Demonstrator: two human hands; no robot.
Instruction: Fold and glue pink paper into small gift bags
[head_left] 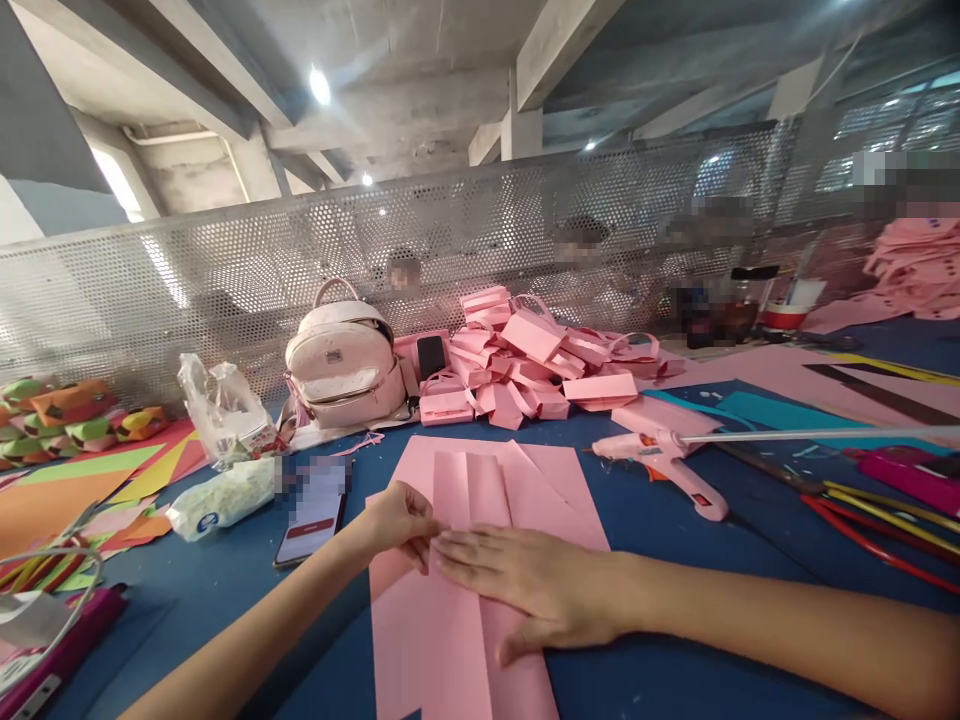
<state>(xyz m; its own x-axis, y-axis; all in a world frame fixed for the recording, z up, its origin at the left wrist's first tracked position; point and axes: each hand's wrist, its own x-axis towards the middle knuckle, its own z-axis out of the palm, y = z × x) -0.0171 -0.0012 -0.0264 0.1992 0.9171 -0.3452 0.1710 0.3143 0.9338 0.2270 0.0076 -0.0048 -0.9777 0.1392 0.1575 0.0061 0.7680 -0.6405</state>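
A folded strip of pink paper (457, 630) runs lengthwise over larger pink sheets (401, 660) on the blue table. My left hand (400, 522) is at the strip's left edge, its thumb and fingers pinched together on the paper. Flat across the strip lies my right hand (540, 583), fingers stretched to the left and thumb apart, with its fingertips close to my left hand. The strip shows lengthwise creases above my hands. Part of the strip is hidden under my right palm.
Behind are a pale backpack (345, 365) and a heap of folded pink paper pieces (525, 350). A phone (311, 515) and tissue pack (225, 498) lie left. Right are a pink glue gun (667, 465) and scissors (847, 510). People sit beyond the perforated metal screen (247, 250).
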